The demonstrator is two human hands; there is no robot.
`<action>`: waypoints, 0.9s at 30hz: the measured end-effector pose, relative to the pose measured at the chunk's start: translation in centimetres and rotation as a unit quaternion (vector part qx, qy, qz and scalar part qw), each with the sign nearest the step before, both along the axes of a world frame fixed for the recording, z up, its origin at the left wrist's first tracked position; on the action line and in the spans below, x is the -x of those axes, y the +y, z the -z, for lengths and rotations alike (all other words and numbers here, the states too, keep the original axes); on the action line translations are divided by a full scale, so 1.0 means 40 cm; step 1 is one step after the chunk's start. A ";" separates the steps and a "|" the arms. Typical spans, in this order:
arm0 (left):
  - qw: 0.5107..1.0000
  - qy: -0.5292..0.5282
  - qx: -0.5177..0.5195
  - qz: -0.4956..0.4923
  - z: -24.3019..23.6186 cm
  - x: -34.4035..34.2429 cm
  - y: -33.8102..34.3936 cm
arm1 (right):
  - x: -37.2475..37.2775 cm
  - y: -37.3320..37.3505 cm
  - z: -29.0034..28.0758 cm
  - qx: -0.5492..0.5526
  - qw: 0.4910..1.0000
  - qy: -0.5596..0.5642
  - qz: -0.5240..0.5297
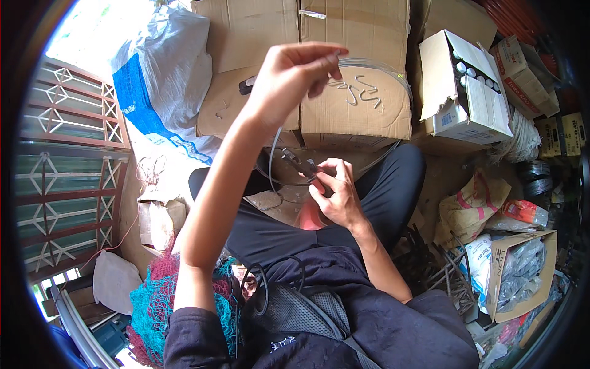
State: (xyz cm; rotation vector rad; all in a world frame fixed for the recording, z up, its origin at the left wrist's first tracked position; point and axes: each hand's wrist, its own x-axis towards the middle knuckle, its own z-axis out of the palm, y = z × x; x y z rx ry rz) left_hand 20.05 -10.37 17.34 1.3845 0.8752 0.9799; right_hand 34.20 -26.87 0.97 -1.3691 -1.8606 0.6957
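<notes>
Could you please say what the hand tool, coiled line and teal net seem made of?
Hand tool: probably metal, dark, with a dull shine. Coiled line: glossy wire or plastic, unclear which, given its pale glints. Teal net: likely matte synthetic cord, from its vivid mesh.

this looks like a storeroom: big brown cardboard boxes (pixel 353 31), an open white cardboard box (pixel 436 71), and a tangled teal and maroon string net (pixel 153 300).

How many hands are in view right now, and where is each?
2. The left hand is raised, over the cardboard in the picture; the right hand is lower, holding a pliers-like tool. No other hand shows.
</notes>
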 end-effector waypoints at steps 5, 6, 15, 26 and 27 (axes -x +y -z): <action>0.996 -0.051 0.077 -0.010 0.073 0.012 -0.019 | 0.010 -0.006 -0.004 0.115 0.981 0.152 -0.034; 0.991 -0.082 0.108 0.007 0.072 0.020 -0.018 | 0.014 -0.005 0.002 0.125 0.979 0.160 -0.026; 0.984 -0.088 0.154 0.027 0.098 0.026 -0.019 | 0.026 0.007 -0.004 0.081 0.993 0.074 -0.035; 0.983 0.173 0.005 0.067 0.086 0.015 -0.034 | 0.074 0.022 -0.042 0.042 0.995 0.086 -0.002; 0.971 0.226 -0.048 0.058 0.080 0.021 -0.038 | 0.071 0.025 -0.046 0.043 0.995 0.087 0.000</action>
